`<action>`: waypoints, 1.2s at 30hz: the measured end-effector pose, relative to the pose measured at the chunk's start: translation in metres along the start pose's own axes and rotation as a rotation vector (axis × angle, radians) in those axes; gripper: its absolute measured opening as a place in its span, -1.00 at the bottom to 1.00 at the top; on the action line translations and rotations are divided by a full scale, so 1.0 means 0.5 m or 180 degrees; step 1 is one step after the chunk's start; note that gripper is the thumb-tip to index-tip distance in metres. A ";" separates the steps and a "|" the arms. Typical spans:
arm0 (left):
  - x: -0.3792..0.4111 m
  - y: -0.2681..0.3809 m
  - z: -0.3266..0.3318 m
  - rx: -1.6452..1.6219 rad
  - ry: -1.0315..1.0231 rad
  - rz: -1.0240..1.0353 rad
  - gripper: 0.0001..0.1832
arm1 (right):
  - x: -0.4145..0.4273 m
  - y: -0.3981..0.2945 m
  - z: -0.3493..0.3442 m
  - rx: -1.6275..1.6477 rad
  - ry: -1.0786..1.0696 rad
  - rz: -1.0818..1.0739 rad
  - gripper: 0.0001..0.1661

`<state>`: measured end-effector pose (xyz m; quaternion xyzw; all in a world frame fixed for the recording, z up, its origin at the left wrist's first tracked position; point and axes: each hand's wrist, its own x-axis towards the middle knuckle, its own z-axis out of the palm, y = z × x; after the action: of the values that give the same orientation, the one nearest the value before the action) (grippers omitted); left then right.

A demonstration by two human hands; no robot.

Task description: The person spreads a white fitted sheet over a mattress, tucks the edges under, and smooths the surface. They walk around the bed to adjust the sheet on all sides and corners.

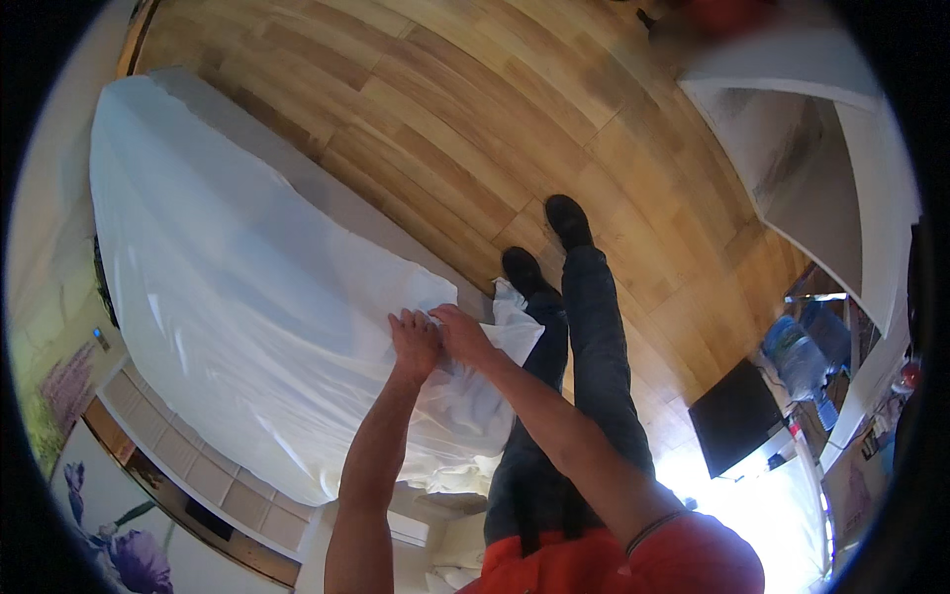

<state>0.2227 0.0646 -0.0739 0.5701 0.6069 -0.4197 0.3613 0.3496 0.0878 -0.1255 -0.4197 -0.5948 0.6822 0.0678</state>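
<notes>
A large white sheet [245,245] is spread over a mattress [349,204], whose greyish side shows along the floor side. At the near corner my left hand [414,343] lies on the sheet with its fingers curled into the cloth. My right hand [462,335] is right beside it, thumb and fingers closed on the fabric, the two hands touching or nearly so. Loose folds of sheet hang around the corner below my hands, and one flap drapes against my leg. The exact grip of the fingertips is partly hidden.
Wood-patterned flooring [460,119] runs alongside the mattress, with my black shoes [568,221] on it. A padded headboard [200,445] borders the far side. To the right are a white curved piece of furniture [853,193], a black flat panel [736,417] and plastic-wrapped bottles [794,356].
</notes>
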 end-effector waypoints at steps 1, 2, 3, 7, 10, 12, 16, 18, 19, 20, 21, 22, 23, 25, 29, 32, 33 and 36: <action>0.002 -0.005 -0.001 0.0057 -0.0060 0.0079 -0.54 | 0.014 0.007 0.005 0.0091 -0.0182 0.0000 -0.57; 0.003 -0.011 -0.001 0.0111 -0.0121 0.0158 -0.55 | 0.023 0.013 0.011 0.0181 -0.0365 -0.0001 -0.57; 0.009 -0.014 -0.013 0.0185 -0.0171 0.0263 -0.55 | 0.027 0.032 0.027 0.0291 -0.0315 0.0254 -0.57; 0.059 -0.043 -0.014 -0.0022 0.0101 0.0391 -0.62 | 0.023 0.076 0.077 0.1061 -0.0147 0.0768 -0.56; 0.101 -0.078 -0.004 -0.0017 0.0210 0.0549 -0.68 | 0.016 0.075 0.096 0.0322 0.0149 0.0525 -0.51; 0.127 -0.105 0.005 -0.0010 0.0244 0.0405 -0.68 | 0.014 0.069 0.107 -0.0155 0.0233 0.0518 -0.47; 0.160 -0.129 0.017 0.0073 0.0271 0.0501 -0.72 | 0.013 0.071 0.108 0.0130 0.0033 0.0808 -0.36; 0.164 -0.131 0.015 0.0095 0.0346 0.0576 -0.72 | 0.018 0.079 0.110 0.0221 0.0098 0.0869 -0.32; 0.162 -0.129 0.008 0.0119 0.0332 0.0591 -0.71 | 0.020 0.079 0.117 0.0200 0.0234 0.0914 -0.32; 0.162 -0.128 0.002 0.0142 0.0316 0.0603 -0.70 | 0.024 0.082 0.121 0.0179 0.0367 0.0959 -0.31; 0.160 -0.127 0.002 0.0129 0.0354 0.0615 -0.70 | 0.024 0.091 0.127 0.0116 0.0318 0.0914 -0.28; 0.159 -0.127 0.002 0.0116 0.0390 0.0627 -0.69 | 0.026 0.102 0.132 0.0054 0.0269 0.0869 -0.26; 0.159 -0.126 0.001 0.0104 0.0427 0.0641 -0.68 | 0.027 0.112 0.137 -0.0007 0.0220 0.0825 -0.23; 0.159 -0.124 -0.011 0.0179 0.0279 0.0680 -0.67 | 0.034 0.108 0.129 -0.0035 0.0039 0.0927 -0.23; 0.169 -0.137 0.020 0.0242 0.0536 0.0719 -0.67 | 0.044 0.099 0.134 -0.0218 0.0018 0.1114 -0.22; 0.189 -0.134 0.019 0.0472 0.0596 0.0787 -0.67 | 0.055 0.110 0.131 -0.0124 0.0017 0.1121 -0.25; 0.198 -0.134 0.017 0.0532 0.0522 0.0751 -0.69 | 0.058 0.112 0.126 -0.0066 -0.0011 0.1064 -0.25; 0.228 -0.134 0.005 0.0754 0.0290 0.0659 -0.72 | 0.074 0.119 0.104 0.0008 -0.0272 0.0947 -0.28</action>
<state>0.1458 0.1068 -0.1731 0.6866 0.5069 -0.4226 0.3050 0.3162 0.0536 -0.1985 -0.4737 -0.5276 0.7027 -0.0588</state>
